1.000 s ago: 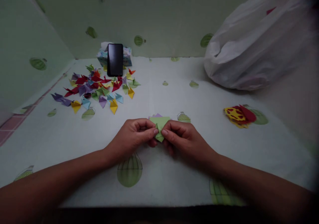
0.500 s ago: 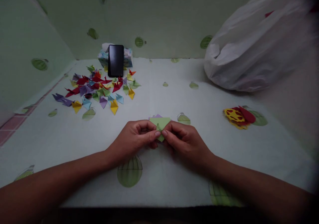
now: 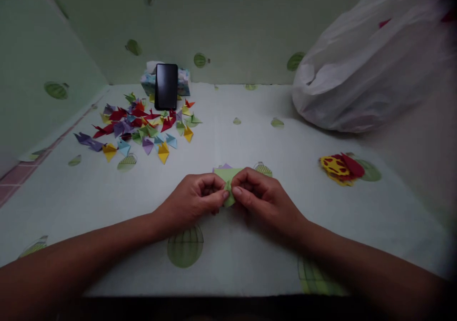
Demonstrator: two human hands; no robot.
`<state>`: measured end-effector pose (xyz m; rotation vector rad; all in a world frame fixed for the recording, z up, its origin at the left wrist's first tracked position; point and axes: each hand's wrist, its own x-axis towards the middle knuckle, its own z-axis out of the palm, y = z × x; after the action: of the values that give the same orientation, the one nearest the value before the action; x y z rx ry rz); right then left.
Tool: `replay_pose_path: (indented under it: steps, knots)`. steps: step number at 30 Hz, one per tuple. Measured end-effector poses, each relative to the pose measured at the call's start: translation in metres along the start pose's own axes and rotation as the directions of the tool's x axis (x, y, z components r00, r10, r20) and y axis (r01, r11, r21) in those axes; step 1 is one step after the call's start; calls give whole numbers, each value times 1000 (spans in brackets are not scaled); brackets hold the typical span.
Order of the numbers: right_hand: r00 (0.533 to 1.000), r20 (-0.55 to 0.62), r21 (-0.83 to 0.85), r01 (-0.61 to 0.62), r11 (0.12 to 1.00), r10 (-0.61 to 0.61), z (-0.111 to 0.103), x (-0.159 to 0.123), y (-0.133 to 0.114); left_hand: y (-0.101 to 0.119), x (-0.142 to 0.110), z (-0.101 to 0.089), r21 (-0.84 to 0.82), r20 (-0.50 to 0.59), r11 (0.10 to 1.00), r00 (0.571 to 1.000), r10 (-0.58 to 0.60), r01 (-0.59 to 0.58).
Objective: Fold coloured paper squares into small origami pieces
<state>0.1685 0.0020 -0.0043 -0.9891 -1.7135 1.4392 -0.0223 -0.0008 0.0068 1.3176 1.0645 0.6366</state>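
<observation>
My left hand (image 3: pixel 194 201) and my right hand (image 3: pixel 262 199) meet at the middle of the table, both pinching a small folded piece of light green paper (image 3: pixel 229 198) between thumbs and fingertips. Just behind the hands lies a little stack of flat paper sheets (image 3: pixel 225 171), green on top with a purple edge showing. Most of the pinched piece is hidden by my fingers.
A scatter of several folded coloured paper pieces (image 3: pixel 141 128) lies at the back left, in front of a black phone (image 3: pixel 166 86) leaning on a tissue box (image 3: pixel 183 80). A white plastic bag (image 3: pixel 371 68) fills the back right. Red and yellow papers (image 3: pixel 341 167) lie at the right.
My fingers have closed in tighter over the green piece, so less of it shows. The hands stay at the same spot on the table.
</observation>
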Motion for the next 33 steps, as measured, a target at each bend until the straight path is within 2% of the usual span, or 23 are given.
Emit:
replay_pose_path:
  steps: [4,7,10,17,21,26,30,33]
  knots:
    - [999,20,-12,-40,999,40,0,0,-1,-1,-1,1,73,70,997,997,-14,9]
    - [998,-10,-45,-70,997,69,0,-1,-4,-1,0,1,48,96,999,995,-29,24]
    - [997,-54,-50,-64,997,62,0,-1,-6,-1,0,1,23,105,999,994,-41,38]
    - [996,38,39,-83,996,82,0,0,-3,-2,0,1,25,129,999,991,-45,42]
    - [994,-3,52,-107,993,107,-2,-1,-4,-2,0,0,8,114,999,992,-53,52]
    - [994,-80,128,-59,990,70,-2,-2,-2,0,-1,-2,55,16,996,998,66,-67]
    - [992,-116,162,-33,986,53,-3,-2,0,0,-4,-4,108,2,976,982,190,-189]
    - [992,-114,123,-36,992,50,-1,-2,-1,-3,-3,-3,104,2,974,980,200,-199]
